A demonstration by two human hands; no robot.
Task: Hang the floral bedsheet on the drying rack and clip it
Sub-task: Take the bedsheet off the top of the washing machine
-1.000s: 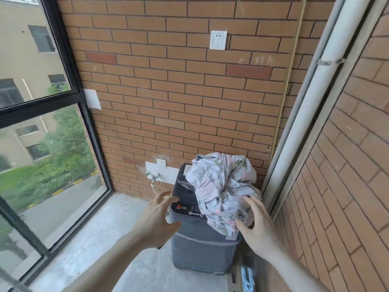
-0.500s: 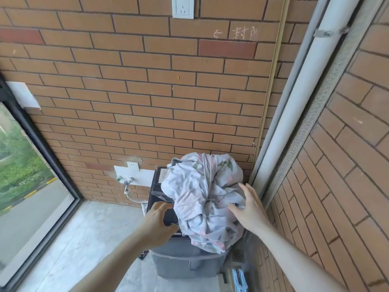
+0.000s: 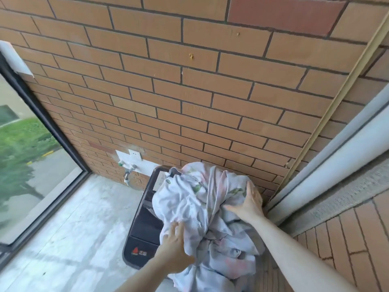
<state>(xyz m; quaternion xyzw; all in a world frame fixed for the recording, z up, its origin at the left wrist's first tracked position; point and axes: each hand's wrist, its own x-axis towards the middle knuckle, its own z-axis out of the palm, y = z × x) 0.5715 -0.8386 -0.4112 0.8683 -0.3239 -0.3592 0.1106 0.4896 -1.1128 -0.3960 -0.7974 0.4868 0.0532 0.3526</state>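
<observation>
Picking-up step. Floral bedsheet [image 3: 202, 209] bunched in a heap on top of the washing machine [image 3: 145, 228]. Left hand [image 3: 175, 247] and right hand [image 3: 248, 204] apart, pressing flat on the heap's two sides. Next: scoop, lift, carry to a rack, none in sight.

We stood in a corner faced with an orange-brown brick wall [image 3: 189, 98], one darker red brick [image 3: 282, 13] high up on it. To our left ran a dark-framed window [image 3: 48, 121] reaching down to the floor, with green shrubs and a road beyond it in daylight. The floor [image 3: 69, 234] was pale grey concrete. Low on the wall we saw a white socket plate [image 3: 135, 155] and a tap [image 3: 127, 171] beneath it. A white pipe [image 3: 328, 165] rose along the right-hand brick wall.
</observation>
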